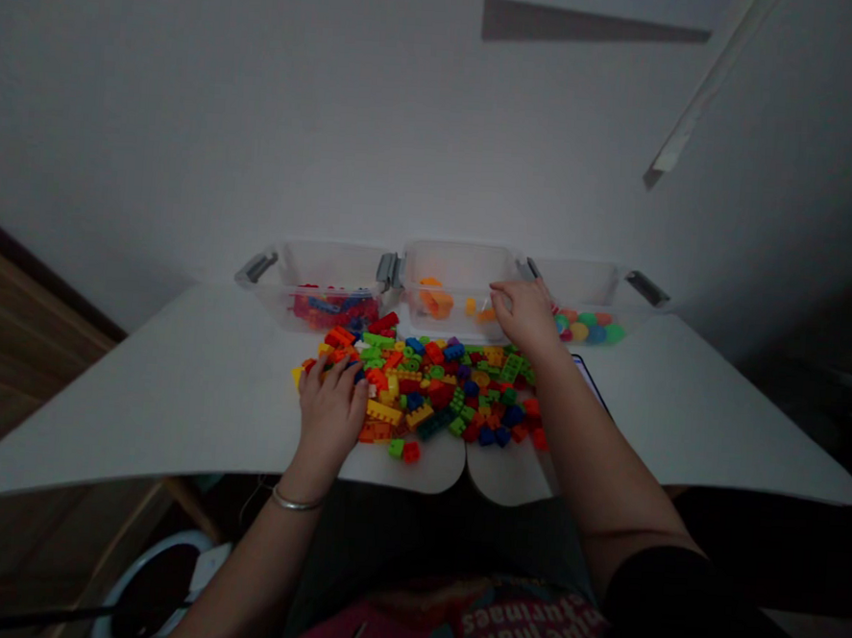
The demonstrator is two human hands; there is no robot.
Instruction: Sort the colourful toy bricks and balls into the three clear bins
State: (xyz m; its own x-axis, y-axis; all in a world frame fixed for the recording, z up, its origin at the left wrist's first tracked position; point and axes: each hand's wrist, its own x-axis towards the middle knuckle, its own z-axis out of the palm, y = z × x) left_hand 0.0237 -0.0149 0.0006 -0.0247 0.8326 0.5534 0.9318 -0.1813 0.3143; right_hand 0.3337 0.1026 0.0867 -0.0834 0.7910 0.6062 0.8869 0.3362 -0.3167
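My left hand (330, 400) lies palm down with fingers spread on the left side of a heap of colourful toy building bricks (422, 386). Red, orange, yellow, green and blue bricks are mixed together in it. My right hand (524, 311) is over the right side of the middle clear plastic bin (459, 258), its fingers curled together; whatever they may hold is hidden. Inside that bin are a larger orange piece (436, 302) and smaller yellow-orange pieces (480, 310).
The left clear bin (333, 256) holds red and blue pieces (336, 307). In the right clear bin (587, 276) are several coloured round pieces (591, 327). A phone (590, 379) lies beside my right forearm on the white table (198, 382). A wall stands behind the bins.
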